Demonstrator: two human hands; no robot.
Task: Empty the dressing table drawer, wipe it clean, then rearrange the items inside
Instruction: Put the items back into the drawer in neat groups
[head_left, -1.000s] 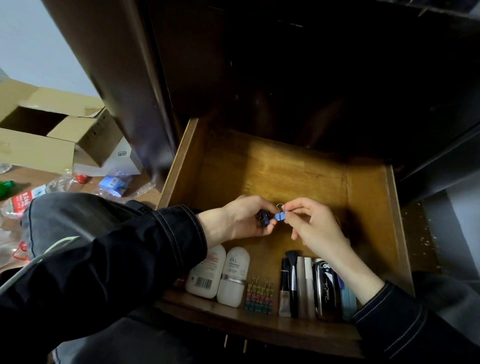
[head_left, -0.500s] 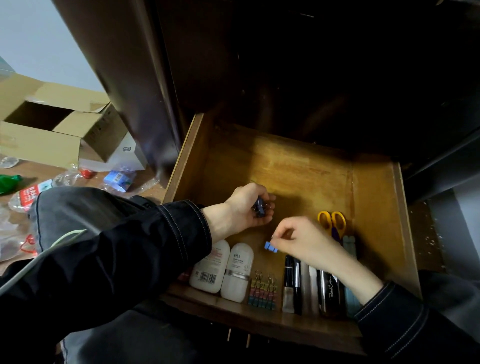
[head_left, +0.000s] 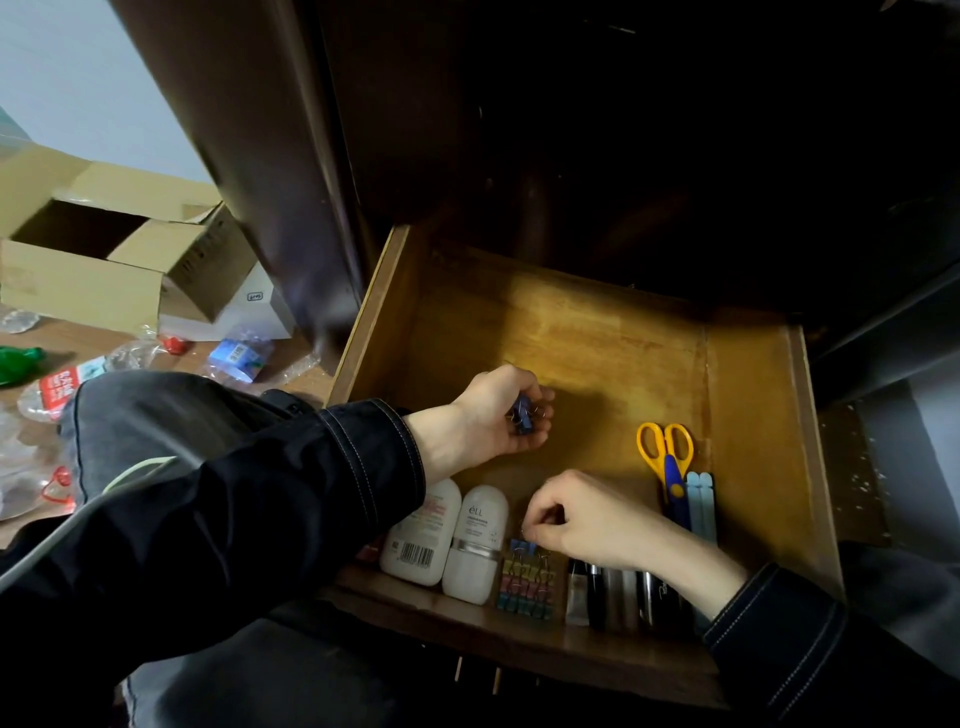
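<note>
Far left, a box (head_left: 78, 280) lies open on the floor. Your left hand (head_left: 493, 421) is inside the drawer (head_left: 571, 332), fingers curled round a few loose clips (head_left: 522, 418). Nearer you, two bottles (head_left: 421, 530) lie by the front wall, then the clip row (head_left: 527, 584). Your right hand (head_left: 587, 519) bends over the row's far end, fingertips pinching the blue clip (head_left: 522, 545) there. Pens (head_left: 608, 592) lie under that wrist, with scissors (head_left: 667, 457) beyond.

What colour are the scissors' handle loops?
Yellow, on the scissors; blue toward the pivot. Head view shows it.
</note>
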